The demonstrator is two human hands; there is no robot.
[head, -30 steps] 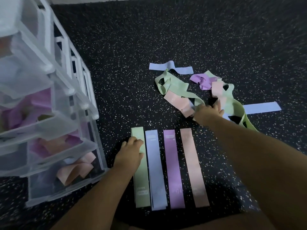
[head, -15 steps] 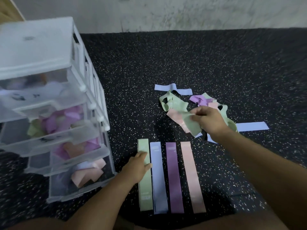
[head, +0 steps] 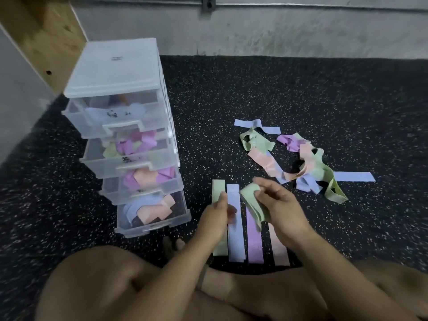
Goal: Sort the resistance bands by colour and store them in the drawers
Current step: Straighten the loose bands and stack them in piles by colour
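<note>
My right hand point(head: 281, 210) grips a crumpled green band point(head: 252, 203) above the row of flat bands on the floor. That row holds a green band point(head: 218, 188), a blue band point(head: 235, 237), a purple band point(head: 254, 244) and a pink band point(head: 279, 247), side by side. My left hand point(head: 215, 218) hovers over the green and blue strips, fingers loosely bent and holding nothing. A tangled pile of mixed bands point(head: 298, 158) lies farther back on the right. The clear plastic drawer unit point(head: 120, 93) stands at left, its drawers part open with mixed bands inside.
The floor is black speckled rubber matting point(head: 301, 93). A grey wall point(head: 278, 31) runs along the back, and a wooden panel point(head: 44, 35) stands at the far left. My bare legs point(head: 115, 286) fill the bottom of the view.
My right hand lifted a green band out of the pile and brought it back over the flat row. My left hand rose off the green strip. The view tilted up.
</note>
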